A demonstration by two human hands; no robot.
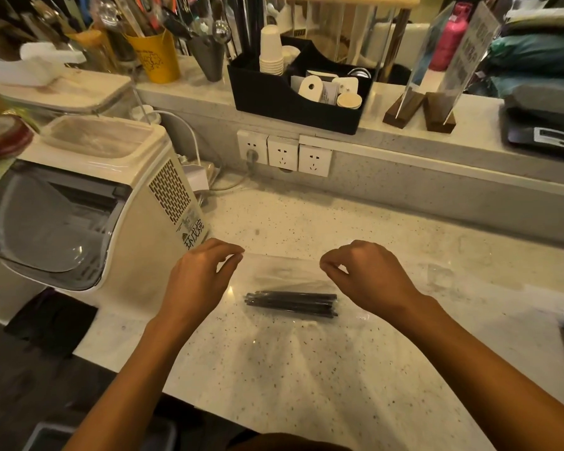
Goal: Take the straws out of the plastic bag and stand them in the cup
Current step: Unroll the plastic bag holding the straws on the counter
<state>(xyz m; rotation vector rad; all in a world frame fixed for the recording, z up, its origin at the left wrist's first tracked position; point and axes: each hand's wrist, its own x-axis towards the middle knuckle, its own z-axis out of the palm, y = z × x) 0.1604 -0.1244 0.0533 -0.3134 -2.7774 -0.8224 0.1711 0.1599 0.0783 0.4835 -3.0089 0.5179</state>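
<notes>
- My left hand (199, 271) and right hand (362, 275) hover over the speckled surface (306, 369), each with thumb and fingers curled toward a pinch at the far edge of the clear plastic bag (287, 271); whether either has caught the film I cannot tell.
- The black straws (290, 302) lie bundled flat inside the bag, between my wrists, none out yet.
- A transparent cup (440, 275), barely visible, seems to stand just right of my right hand; I cannot be sure of its outline.
- Risk, as I judge it: the film is thin and slick, so my fingers may slip off the opening or pinch both layers shut.
- Pulling the bag up carelessly could tip the straws out and send them rolling across the surface.
- My right forearm could knock the light cup when I reach in.
- The cream machine (88, 203) at left crowds my left elbow.
</notes>
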